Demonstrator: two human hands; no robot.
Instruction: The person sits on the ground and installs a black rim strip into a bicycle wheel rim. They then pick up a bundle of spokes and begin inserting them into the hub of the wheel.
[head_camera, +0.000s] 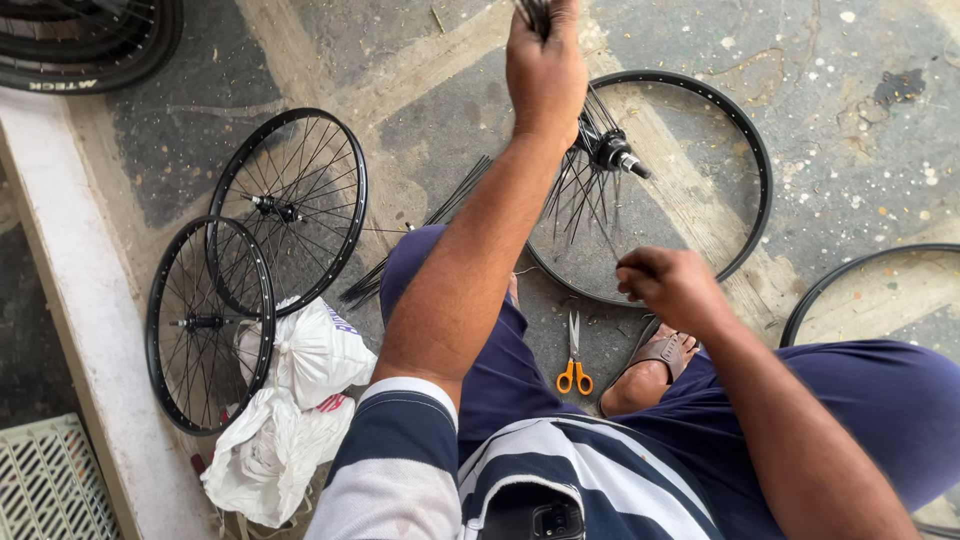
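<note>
My left hand (545, 65) is raised and closed around the upper ends of a bundle of thin black spokes (533, 12). The spokes hang down to a black hub (610, 150) with a silver axle, which sits inside a bare black rim (745, 130) lying on the ground. My right hand (672, 285) is lower, over the near edge of the rim, pinching the end of one spoke (600, 225) between thumb and fingers. I sit with my knees apart in dark blue trousers, a sandalled foot (655, 365) near the rim.
Orange-handled scissors (574, 365) lie between my legs. Loose black spokes (420, 235) lie on the concrete. Two built wheels (300, 205) (210, 325) lean at the left beside white plastic bags (290, 400). Another rim (860, 275) is at the right, more wheels (90, 45) top left.
</note>
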